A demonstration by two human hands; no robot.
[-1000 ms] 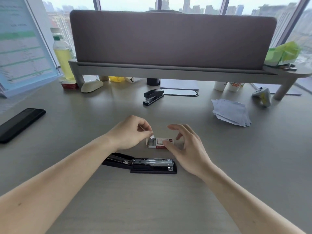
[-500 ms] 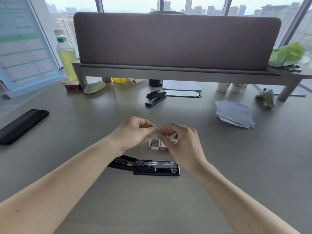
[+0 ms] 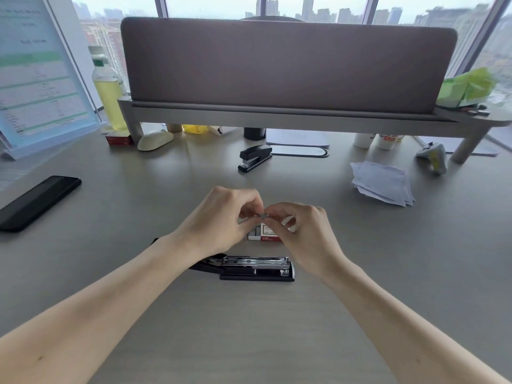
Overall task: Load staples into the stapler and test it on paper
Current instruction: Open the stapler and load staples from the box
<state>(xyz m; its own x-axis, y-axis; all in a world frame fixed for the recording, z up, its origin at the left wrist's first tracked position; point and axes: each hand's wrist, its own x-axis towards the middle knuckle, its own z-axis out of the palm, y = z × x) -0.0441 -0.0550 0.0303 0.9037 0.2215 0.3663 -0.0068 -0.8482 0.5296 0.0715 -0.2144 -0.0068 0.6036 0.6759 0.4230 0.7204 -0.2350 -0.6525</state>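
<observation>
A black stapler [image 3: 256,268] lies flat on the desk in front of me, flipped open, its metal staple channel facing up. Just behind it sits a small red and white staple box [image 3: 263,233] with its end open. Above the box my left hand [image 3: 219,223] and my right hand [image 3: 302,234] meet fingertip to fingertip. Both pinch a short grey strip of staples [image 3: 262,216] between thumb and fingers. A stack of white paper [image 3: 381,182] lies at the right of the desk.
A second, closed black stapler [image 3: 255,157] sits further back. A black phone [image 3: 37,202] lies at the left. A monitor riser [image 3: 277,117] spans the back, with a bottle [image 3: 106,90], a mouse [image 3: 155,139], cups and a game controller [image 3: 433,157] around it.
My left hand drew a staple strip out of the box end. My right hand left the box and came up to pinch the strip too.
</observation>
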